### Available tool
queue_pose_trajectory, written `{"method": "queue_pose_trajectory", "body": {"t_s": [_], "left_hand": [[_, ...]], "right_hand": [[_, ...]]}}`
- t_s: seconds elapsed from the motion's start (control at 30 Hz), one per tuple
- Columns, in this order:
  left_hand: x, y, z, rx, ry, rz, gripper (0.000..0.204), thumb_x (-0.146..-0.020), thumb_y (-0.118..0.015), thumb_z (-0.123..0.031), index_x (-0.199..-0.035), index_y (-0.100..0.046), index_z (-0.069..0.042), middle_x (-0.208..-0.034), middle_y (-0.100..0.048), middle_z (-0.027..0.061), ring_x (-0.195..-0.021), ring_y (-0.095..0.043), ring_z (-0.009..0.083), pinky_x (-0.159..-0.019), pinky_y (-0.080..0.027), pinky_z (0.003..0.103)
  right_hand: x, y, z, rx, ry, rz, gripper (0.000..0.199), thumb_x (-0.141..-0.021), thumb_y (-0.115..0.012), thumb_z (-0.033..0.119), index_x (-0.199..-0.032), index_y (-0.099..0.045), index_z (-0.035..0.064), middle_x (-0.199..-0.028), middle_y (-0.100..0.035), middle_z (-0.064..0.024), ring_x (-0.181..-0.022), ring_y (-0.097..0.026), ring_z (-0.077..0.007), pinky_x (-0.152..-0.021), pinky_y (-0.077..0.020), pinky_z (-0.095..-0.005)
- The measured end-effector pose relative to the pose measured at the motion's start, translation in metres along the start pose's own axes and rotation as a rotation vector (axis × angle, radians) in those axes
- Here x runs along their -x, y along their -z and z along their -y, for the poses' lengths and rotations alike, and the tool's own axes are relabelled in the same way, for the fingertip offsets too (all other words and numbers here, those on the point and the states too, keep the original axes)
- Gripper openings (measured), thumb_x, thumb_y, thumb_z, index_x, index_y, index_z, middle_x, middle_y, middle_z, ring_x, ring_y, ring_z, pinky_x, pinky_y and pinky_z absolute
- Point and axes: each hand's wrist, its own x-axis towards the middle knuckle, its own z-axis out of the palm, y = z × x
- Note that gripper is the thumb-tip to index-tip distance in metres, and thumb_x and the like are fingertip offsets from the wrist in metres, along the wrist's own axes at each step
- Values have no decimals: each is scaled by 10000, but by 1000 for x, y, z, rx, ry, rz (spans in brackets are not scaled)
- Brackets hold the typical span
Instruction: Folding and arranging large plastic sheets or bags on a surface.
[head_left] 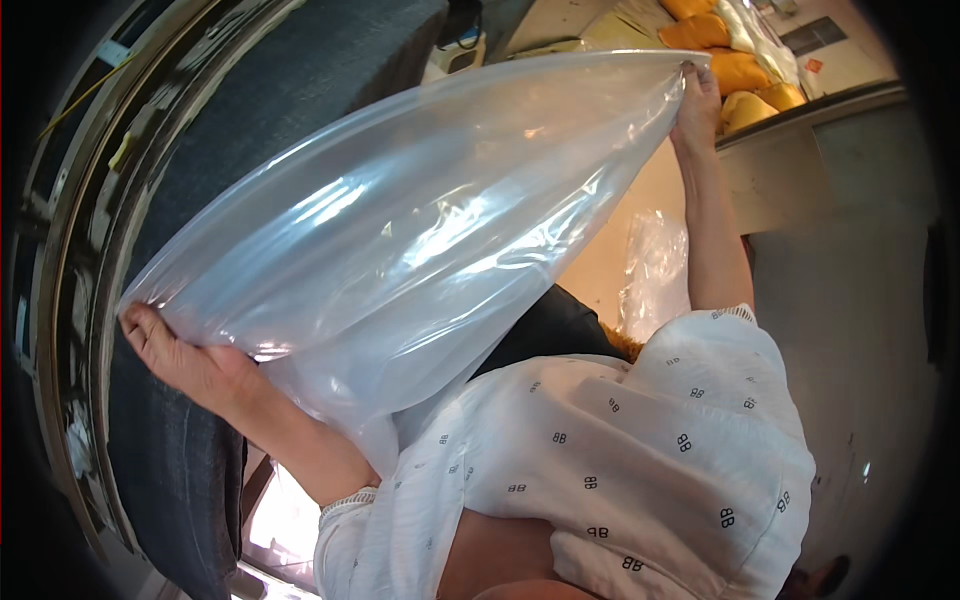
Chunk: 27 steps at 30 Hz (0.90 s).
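Observation:
A large clear plastic bag is stretched wide between my two hands. At the left, my left hand pinches one corner of its upper edge, fingers closed on the film. Up at the far right, my right hand grips the opposite corner with the arm extended. The upper edge bows in a long curve between the two grips, and shiny folds run along the film. Its lower part hangs down toward my lap, gathered beside my left forearm.
Dark cloth covers a surface at the left, beside metal rails. Several orange-yellow bundles lie at the far right. Another crumpled piece of clear plastic is near my right arm. A grey wall stands at the right.

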Motion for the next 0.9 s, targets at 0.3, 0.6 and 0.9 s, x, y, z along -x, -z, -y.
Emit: {"method": "queue_pose_trajectory", "body": {"t_s": [0.3,0.6,0.9], "left_hand": [[32,-85,43,183,135,205,195,-887,-562,-132,-1049,-532,-28,-978,-593,72,-879,-575,150,-788,-493,261],[27,-175,62,69,-216,281,96,-858,-588,-51,-952,-600,-44,-851,-597,20,-770,-552,76,-667,-453,189],[51,-217,66,199,-109,335,75,-852,-593,-53,-922,-589,-27,-852,-588,7,-779,-541,71,-701,-454,187]], "right_hand": [[-47,97,-70,197,-18,-76,98,-884,-528,112,-856,-541,19,-790,-551,-13,-710,-474,-79,-643,-385,-224],[-21,145,-194,195,-282,-167,249,-868,-559,209,-982,-578,-12,-889,-562,-48,-827,-488,-114,-742,-405,-253],[-23,166,-202,-46,-313,-125,175,-911,-480,147,-994,-537,4,-971,-580,-62,-870,-551,-137,-776,-456,-266]]}}
